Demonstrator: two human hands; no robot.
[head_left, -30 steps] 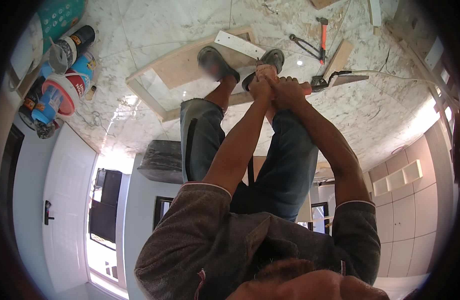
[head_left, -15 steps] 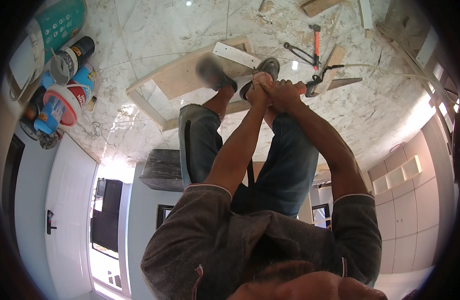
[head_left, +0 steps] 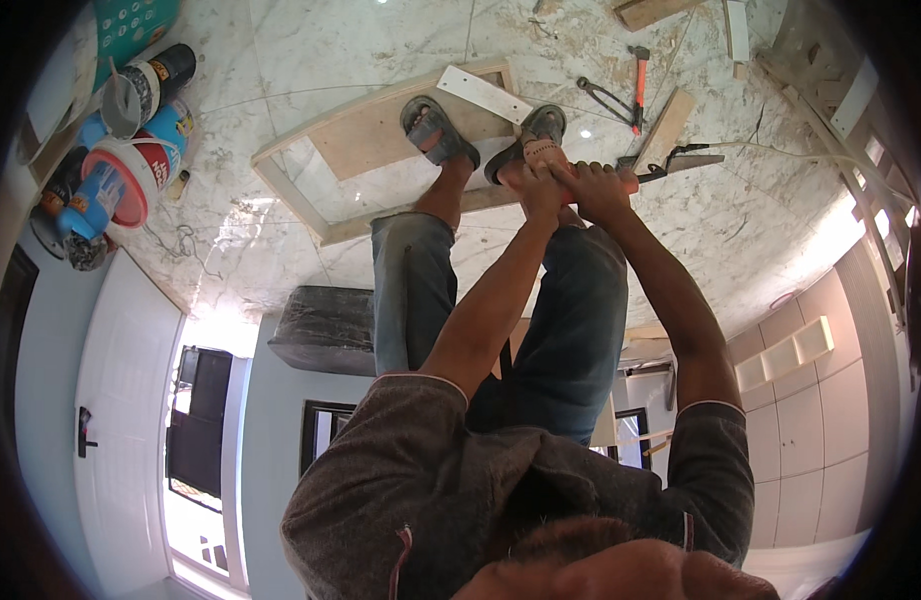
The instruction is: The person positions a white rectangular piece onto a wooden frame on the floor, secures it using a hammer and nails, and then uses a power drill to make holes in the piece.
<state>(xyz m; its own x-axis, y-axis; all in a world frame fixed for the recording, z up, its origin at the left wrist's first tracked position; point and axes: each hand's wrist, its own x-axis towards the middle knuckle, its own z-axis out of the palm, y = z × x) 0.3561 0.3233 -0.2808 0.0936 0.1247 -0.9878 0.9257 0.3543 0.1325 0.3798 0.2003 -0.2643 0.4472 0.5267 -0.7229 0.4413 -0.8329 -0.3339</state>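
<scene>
Both of my hands are wrapped round a corded power tool (head_left: pixel 544 153) with an orange-red body; its exact kind I cannot make out. My left hand (head_left: pixel 542 191) grips nearer its front and my right hand (head_left: pixel 600 190) grips nearer its cord end. The tool's front is at my right sandalled foot (head_left: pixel 547 122), and its working end is hidden. Beneath that foot lies one end of a white strip (head_left: pixel 484 94) with holes, resting across a wooden frame (head_left: pixel 289 222). My left foot (head_left: pixel 438 132) stands on the panel (head_left: pixel 366 142) within the frame.
To the right lie a hammer (head_left: pixel 641 85) with an orange handle, pincers (head_left: pixel 608 103), a wood offcut (head_left: pixel 669 128) and a dark saw blade (head_left: pixel 699 162). A pale cord (head_left: pixel 781 150) trails right. Buckets (head_left: pixel 131 175) crowd the left; a black wrapped block (head_left: pixel 324 330) stands behind.
The view has shifted a little. My hands and the power tool have moved slightly right, both hands still gripping. My left foot, blurred before, now shows sharply.
</scene>
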